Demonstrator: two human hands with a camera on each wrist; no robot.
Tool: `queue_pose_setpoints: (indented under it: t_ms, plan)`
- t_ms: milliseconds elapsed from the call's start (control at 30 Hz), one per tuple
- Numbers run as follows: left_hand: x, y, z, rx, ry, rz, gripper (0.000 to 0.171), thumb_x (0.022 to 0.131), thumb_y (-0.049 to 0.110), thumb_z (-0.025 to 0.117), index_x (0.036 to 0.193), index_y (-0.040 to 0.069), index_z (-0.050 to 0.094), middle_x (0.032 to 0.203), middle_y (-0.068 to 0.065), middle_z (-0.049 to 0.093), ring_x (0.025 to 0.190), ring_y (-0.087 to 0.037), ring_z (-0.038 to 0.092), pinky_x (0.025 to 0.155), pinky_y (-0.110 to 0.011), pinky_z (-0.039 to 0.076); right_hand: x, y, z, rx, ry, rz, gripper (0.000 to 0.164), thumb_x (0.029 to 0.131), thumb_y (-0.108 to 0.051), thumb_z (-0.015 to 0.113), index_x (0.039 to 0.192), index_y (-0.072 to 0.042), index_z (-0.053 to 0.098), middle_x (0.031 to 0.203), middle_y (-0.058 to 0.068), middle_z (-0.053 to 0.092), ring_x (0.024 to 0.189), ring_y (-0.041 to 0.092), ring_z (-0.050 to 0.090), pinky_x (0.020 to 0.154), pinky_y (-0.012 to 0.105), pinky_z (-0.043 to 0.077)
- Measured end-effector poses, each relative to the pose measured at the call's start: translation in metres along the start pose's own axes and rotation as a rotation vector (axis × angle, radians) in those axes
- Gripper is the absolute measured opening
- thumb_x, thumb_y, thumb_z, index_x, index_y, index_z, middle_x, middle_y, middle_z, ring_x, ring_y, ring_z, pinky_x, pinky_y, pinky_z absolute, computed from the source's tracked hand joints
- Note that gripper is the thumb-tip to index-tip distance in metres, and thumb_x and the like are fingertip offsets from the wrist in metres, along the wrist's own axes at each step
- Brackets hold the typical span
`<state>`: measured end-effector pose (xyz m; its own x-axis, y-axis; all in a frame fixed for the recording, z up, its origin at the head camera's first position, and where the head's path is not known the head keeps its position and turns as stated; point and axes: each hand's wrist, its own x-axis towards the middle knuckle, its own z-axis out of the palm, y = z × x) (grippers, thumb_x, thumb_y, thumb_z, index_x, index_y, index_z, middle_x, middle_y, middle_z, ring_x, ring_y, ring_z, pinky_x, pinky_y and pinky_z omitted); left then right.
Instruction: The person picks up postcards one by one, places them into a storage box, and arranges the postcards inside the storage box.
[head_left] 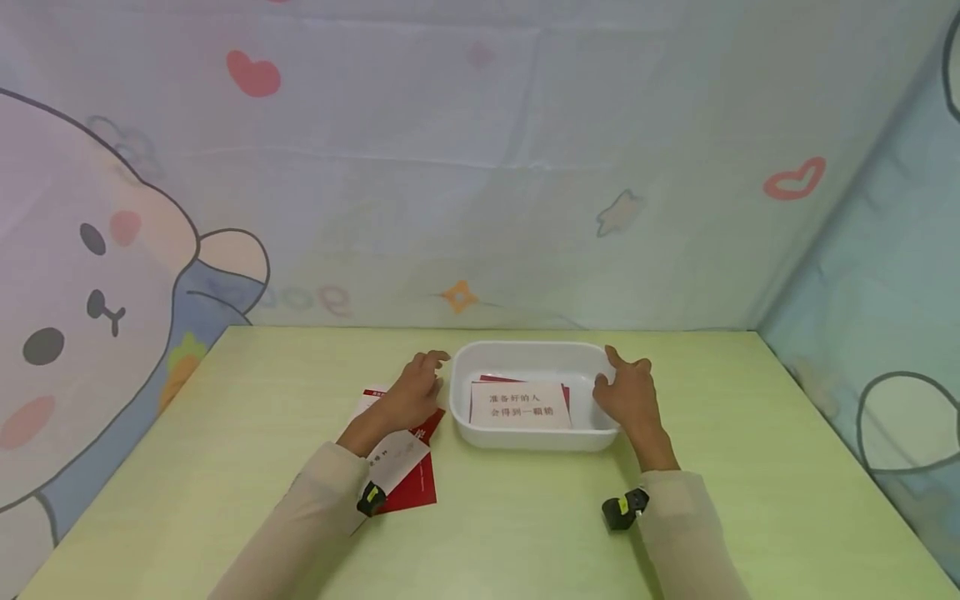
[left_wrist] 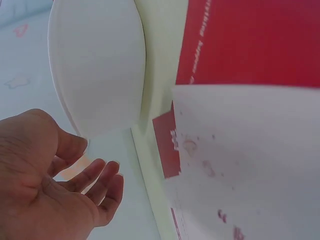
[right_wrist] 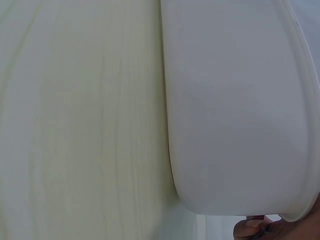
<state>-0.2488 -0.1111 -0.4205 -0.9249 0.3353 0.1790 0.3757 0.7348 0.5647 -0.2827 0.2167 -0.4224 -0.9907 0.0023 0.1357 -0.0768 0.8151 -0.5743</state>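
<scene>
A white plastic basin (head_left: 534, 440) stands on the table with a white card (head_left: 521, 406) printed with red characters inside, lying over red card edges. My right hand (head_left: 632, 398) grips the basin's right end, its thumb over the rim on the inside; in the right wrist view its curled fingers (right_wrist: 247, 228) show below the basin's end. At the left end, my left hand (head_left: 408, 396) is beside the rim with fingers loosely bent and nothing in them. Its thumb tip is right at the basin's edge in the left wrist view. Beneath the left wrist lie white cards (head_left: 401, 460) and red cards (head_left: 415, 487), overlapping.
The pale green table (head_left: 525, 533) ends at a printed cloth backdrop (head_left: 480, 167) close behind the basin. Another cloth side (head_left: 900, 333) borders the table on the right. A small black device (head_left: 619, 512) sits at the right cuff, another (head_left: 371, 498) at the left.
</scene>
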Motion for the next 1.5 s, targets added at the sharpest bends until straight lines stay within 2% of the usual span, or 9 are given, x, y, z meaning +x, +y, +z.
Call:
queue_pose_setpoints:
  t_ms: [167, 400, 633, 900, 1267, 1500]
  plan:
    - [-0.005, -0.006, -0.004, -0.002, -0.049, -0.029, 0.035, 0.101, 0.003, 0.047, 0.135, -0.005, 0.041, 0.129, -0.029, 0.047, 0.12, -0.041, 0.051, 0.102, -0.053, 0.045, 0.0, 0.001, -0.002, -0.003, -0.021, 0.006, 0.059, 0.095, -0.016, 0.047, 0.15, 0.003, 0.037, 0.121, 0.048, 0.042, 0.078, 0.035, 0.053, 0.072, 0.053, 0.052]
    - [-0.011, -0.015, -0.011, 0.058, -0.14, -0.073, 0.038, 0.102, 0.019, 0.056, 0.135, 0.004, 0.046, 0.131, -0.023, 0.051, 0.122, -0.034, 0.051, 0.101, -0.051, 0.046, 0.003, 0.005, -0.004, 0.005, -0.009, -0.033, 0.062, 0.091, -0.015, 0.047, 0.149, 0.004, 0.037, 0.113, 0.046, 0.044, 0.074, 0.033, 0.048, 0.063, 0.045, 0.048]
    - [-0.019, -0.017, -0.018, 0.091, -0.195, -0.118, 0.038, 0.098, 0.025, 0.063, 0.13, 0.008, 0.052, 0.125, -0.016, 0.056, 0.116, -0.029, 0.052, 0.098, -0.046, 0.049, 0.004, -0.003, -0.009, -0.018, -0.051, 0.003, 0.062, 0.094, -0.015, 0.046, 0.152, 0.002, 0.032, 0.118, 0.046, 0.042, 0.078, 0.034, 0.05, 0.071, 0.05, 0.05]
    - [-0.026, -0.02, -0.027, 0.151, -0.222, -0.182, 0.041, 0.093, 0.028, 0.069, 0.126, 0.01, 0.054, 0.124, -0.016, 0.055, 0.115, -0.03, 0.051, 0.096, -0.047, 0.047, 0.006, -0.002, -0.008, -0.026, -0.052, 0.001, 0.062, 0.095, -0.015, 0.045, 0.153, 0.003, 0.03, 0.119, 0.047, 0.04, 0.078, 0.032, 0.047, 0.07, 0.049, 0.049]
    - [-0.04, -0.022, -0.036, 0.177, -0.26, -0.275, 0.057, 0.085, 0.032, 0.078, 0.129, 0.008, 0.051, 0.122, -0.017, 0.051, 0.108, -0.028, 0.047, 0.089, -0.043, 0.052, 0.002, -0.002, -0.006, -0.016, -0.054, -0.01, 0.062, 0.095, -0.015, 0.045, 0.152, 0.003, 0.031, 0.118, 0.046, 0.041, 0.078, 0.033, 0.049, 0.074, 0.051, 0.051]
    - [-0.051, -0.02, -0.038, 0.221, -0.281, -0.321, 0.07, 0.076, 0.038, 0.086, 0.126, 0.006, 0.051, 0.118, -0.019, 0.051, 0.107, -0.031, 0.045, 0.091, -0.047, 0.05, 0.0, 0.001, -0.001, -0.015, -0.052, -0.008, 0.063, 0.094, -0.015, 0.046, 0.152, 0.003, 0.031, 0.116, 0.045, 0.042, 0.077, 0.032, 0.048, 0.072, 0.05, 0.05]
